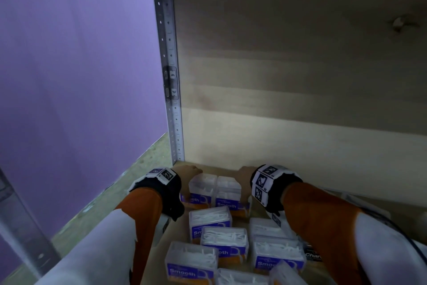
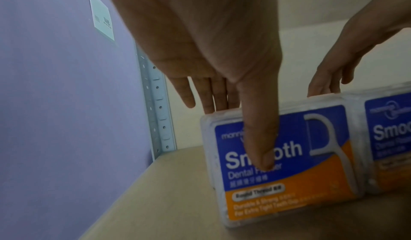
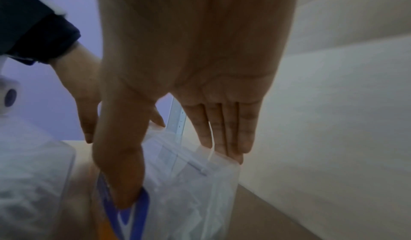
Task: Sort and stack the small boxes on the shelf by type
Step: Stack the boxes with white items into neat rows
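Note:
Two clear floss boxes with blue and orange "Smooth" labels stand side by side at the back left of the shelf, the left box [image 1: 201,188] [image 2: 300,182] touching the right box [image 1: 228,192] [image 3: 189,200]. My left hand [image 1: 193,172] [image 2: 240,135] pinches the left box, thumb on its front label and fingers behind its top edge. On the right box, my right hand [image 1: 246,175] [image 3: 177,177] holds the same way, thumb in front and fingers at the back. Both boxes rest on the shelf board [image 2: 177,182].
Several more "Smooth" boxes [image 1: 224,240] lie loosely on the shelf nearer to me, one with a black label [image 1: 312,255] at the right. A metal upright [image 1: 172,99] marks the left corner. The wooden back panel [image 1: 300,99] is just behind the held boxes, and a purple wall [image 1: 69,76] lies to the left.

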Available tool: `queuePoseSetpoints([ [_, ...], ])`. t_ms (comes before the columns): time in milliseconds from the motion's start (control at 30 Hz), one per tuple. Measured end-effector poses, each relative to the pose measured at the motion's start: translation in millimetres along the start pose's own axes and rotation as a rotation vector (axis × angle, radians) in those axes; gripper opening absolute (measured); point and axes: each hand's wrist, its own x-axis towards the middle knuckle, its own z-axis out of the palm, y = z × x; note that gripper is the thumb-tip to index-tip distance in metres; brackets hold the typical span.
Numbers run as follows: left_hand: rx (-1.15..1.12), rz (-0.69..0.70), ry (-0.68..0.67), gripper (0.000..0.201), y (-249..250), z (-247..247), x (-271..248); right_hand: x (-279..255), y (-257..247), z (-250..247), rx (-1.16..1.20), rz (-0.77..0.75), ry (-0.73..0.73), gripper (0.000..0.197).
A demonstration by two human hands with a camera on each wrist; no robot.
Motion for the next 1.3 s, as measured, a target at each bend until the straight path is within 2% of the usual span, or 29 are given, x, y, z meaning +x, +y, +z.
queuePoseSetpoints([
  [33,-0.014,0.013,0.026,0.092,0,-2,-1,4,1,-1,0.006,0.009,-0.048,0.051],
  [100,0.005,0.01,0.039,0.091,-1,0,0,12,4,-3,-0.038,0.021,-0.173,0.019],
  [133,0.001,0.017,0.043,0.091,-2,1,1,17,8,-2,-0.044,0.017,-0.229,0.025],
  [167,0.006,0.024,0.037,0.09,-2,-1,-1,20,9,-3,-0.06,0.007,-0.276,0.023],
  [200,-0.009,0.023,0.041,0.09,-2,0,-1,19,9,-4,-0.042,0.0,-0.288,0.012],
  [233,-0.019,0.026,0.052,0.09,-2,0,-1,18,8,-3,-0.049,-0.002,-0.246,0.011],
  [300,-0.015,0.034,0.056,0.091,-4,0,-2,18,6,-1,-0.069,-0.039,-0.188,0.019],
  [367,-0.022,0.038,0.059,0.091,-4,0,-3,21,9,2,-0.046,-0.061,-0.228,0.037],
  [433,-0.026,0.04,0.065,0.091,-4,0,-2,23,9,2,-0.01,-0.072,-0.262,0.042],
  [533,-0.023,0.045,0.065,0.091,-4,0,-2,20,6,2,-0.029,-0.062,-0.209,0.04],
  [700,-0.043,0.041,0.066,0.091,-4,1,-2,6,2,-1,-0.036,-0.057,-0.128,0.026],
  [833,-0.092,0.034,0.055,0.091,-4,2,-4,1,0,-2,-0.045,-0.057,-0.144,0.032],
  [933,-0.082,0.045,0.052,0.093,-2,2,-7,-6,-3,-6,-0.026,0.008,-0.131,0.036],
  [1000,-0.065,0.061,0.07,0.093,-2,2,-10,-10,-4,-8,-0.03,0.008,-0.158,0.026],
  [1033,-0.061,0.067,0.086,0.092,-2,2,-12,-10,-2,-6,-0.019,0.007,-0.145,0.033],
  [1100,-0.052,0.082,0.118,0.087,-2,1,-17,-16,0,-4,-0.022,0.013,-0.109,0.058],
  [1233,-0.107,0.11,0.177,0.063,1,-3,-32,-26,5,-1,-0.04,0.045,-0.05,0.052],
  [1300,-0.136,0.117,0.189,0.057,2,-4,-41,-35,9,-1,-0.016,0.054,-0.034,0.057],
])
